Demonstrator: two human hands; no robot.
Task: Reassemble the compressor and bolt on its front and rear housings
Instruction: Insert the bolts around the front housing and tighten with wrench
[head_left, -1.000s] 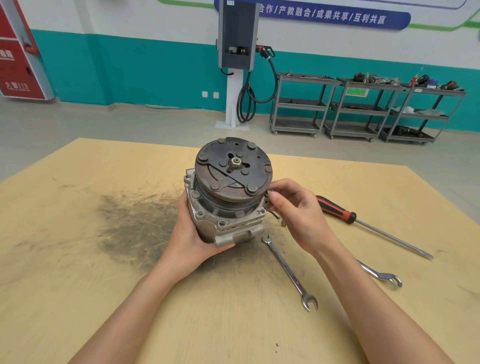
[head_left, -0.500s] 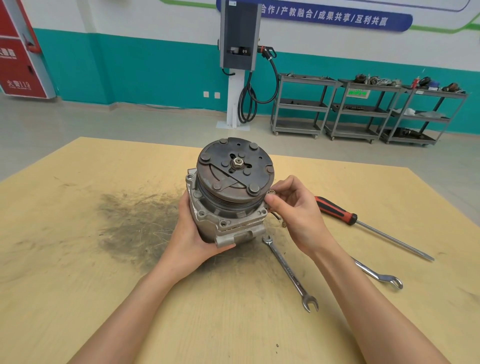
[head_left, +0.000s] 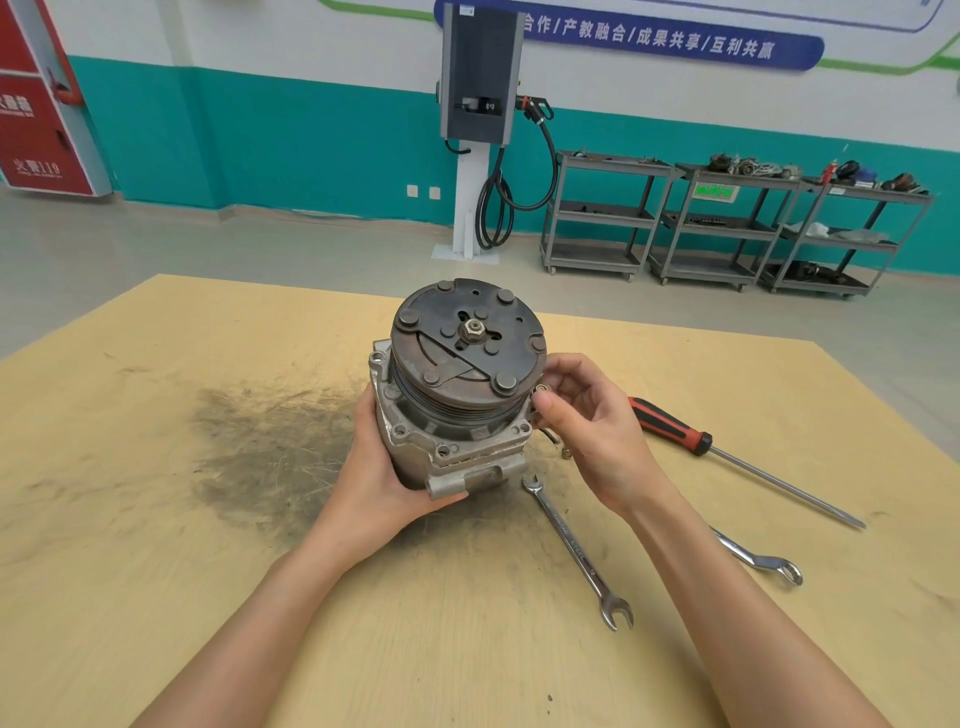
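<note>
The compressor (head_left: 457, 415) stands on end on the wooden table (head_left: 156, 519), its dark clutch plate and pulley facing up and its grey aluminium housing below. My left hand (head_left: 384, 467) wraps around the housing's left and lower side. My right hand (head_left: 587, 421) is at the compressor's right flange, thumb and fingers pinched on a small bolt (head_left: 540, 388) at a flange hole. Another small fastener (head_left: 566, 453) lies on the table under my right palm.
A combination wrench (head_left: 576, 551) lies just right of the compressor. A second wrench (head_left: 758, 558) shows past my right forearm. A red-and-black screwdriver (head_left: 727, 452) lies further right. A dark grease stain (head_left: 270, 452) marks the table on the left. Tool carts stand by the far wall.
My right hand has shifted slightly at the flange, fingers turning on the bolt. The compressor and my left hand stay in place.
</note>
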